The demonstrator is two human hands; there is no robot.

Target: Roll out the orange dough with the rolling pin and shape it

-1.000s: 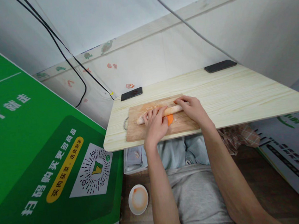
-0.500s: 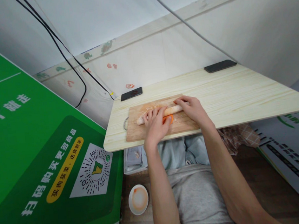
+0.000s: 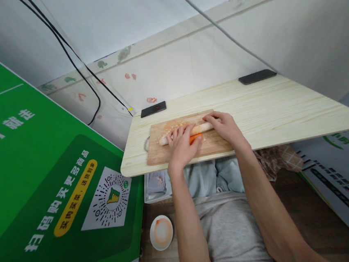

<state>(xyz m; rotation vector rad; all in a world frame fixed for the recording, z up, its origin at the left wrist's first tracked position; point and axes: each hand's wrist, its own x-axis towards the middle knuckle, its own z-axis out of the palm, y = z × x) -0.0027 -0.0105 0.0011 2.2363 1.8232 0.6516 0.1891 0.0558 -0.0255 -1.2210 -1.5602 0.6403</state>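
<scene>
Rolling pin in use on a wooden board, seen from above. The pale, orange-stained rolling pin (image 3: 202,128) lies across the cutting board (image 3: 161,157), its axis running from about half past eight to half past two. The left hand (image 3: 182,144) rests over its left-hand portion, fingers loosely spread and thumb held apart toward four o'clock. The right hand (image 3: 224,128) covers the opposite end with bent fingers; its thumb is hidden, so how tightly it grips cannot be told. An orange piece (image 3: 195,137) shows at the rolling pin's six-o'clock side, beside the left thumb; its full extent is concealed. Taking the cutting board as centre: a metal loop (image 3: 146,144) at nine o'clock; a black phone (image 3: 153,109) between ten and eleven; a second phone (image 3: 257,77) at two, also on the pale table (image 3: 296,111); a stained white bowl (image 3: 161,232), lower down, toward seven.
</scene>
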